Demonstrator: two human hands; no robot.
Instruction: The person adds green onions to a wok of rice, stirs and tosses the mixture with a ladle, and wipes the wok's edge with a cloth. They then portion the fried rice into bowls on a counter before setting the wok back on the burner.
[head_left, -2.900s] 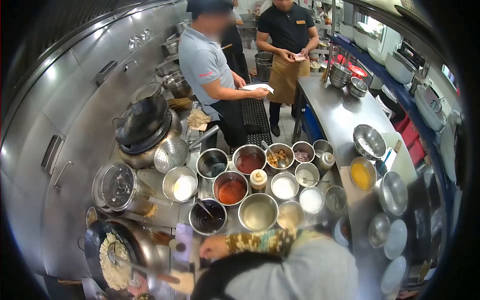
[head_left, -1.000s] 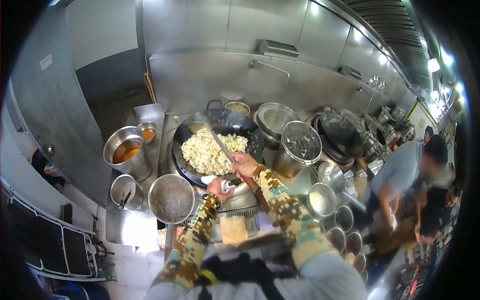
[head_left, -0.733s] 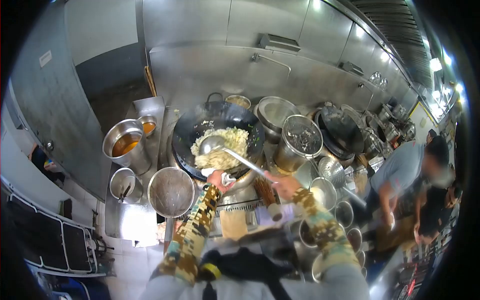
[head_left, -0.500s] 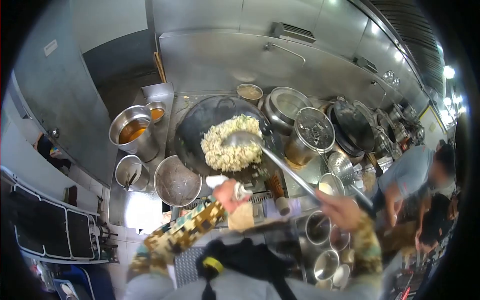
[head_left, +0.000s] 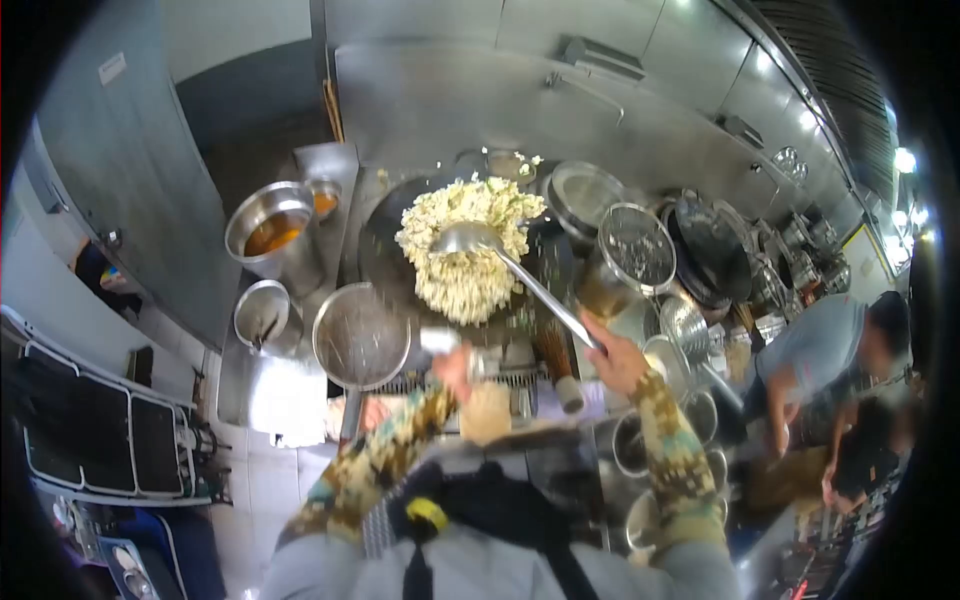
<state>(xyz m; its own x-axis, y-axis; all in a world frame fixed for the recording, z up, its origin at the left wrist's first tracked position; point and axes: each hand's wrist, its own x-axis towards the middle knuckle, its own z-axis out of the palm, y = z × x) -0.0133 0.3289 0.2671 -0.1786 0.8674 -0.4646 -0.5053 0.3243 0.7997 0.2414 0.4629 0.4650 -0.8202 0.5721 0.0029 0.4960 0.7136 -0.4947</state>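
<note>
- Busy steel kitchen line, shiny wall panels behind a row of burners, pots and strainers packed in everywhere, another cook (head_left: 815,350) in a grey shirt working further down on the right.
- The wok (head_left: 400,255) is tipped up off the burner and the fried rice (head_left: 462,245) is mid-toss, heaped high with a few bits flying past the far rim.
- What could go wrong, I reckon: rice going over the back edge or dropping into the pot of orange liquid (head_left: 270,232) just left of it, if the flick is too strong. The round strainer (head_left: 360,335) sits right by the near rim too.
- Left hand (head_left: 455,368) is clamped on the wok handle through a white cloth (head_left: 440,340), arm bent and pushed forward.
- Right hand (head_left: 612,360) is closed around the long ladle (head_left: 470,238) handle, wrist cocked, bowl resting on top of the rice.
- Both forearms are in patterned sleeves.
</note>
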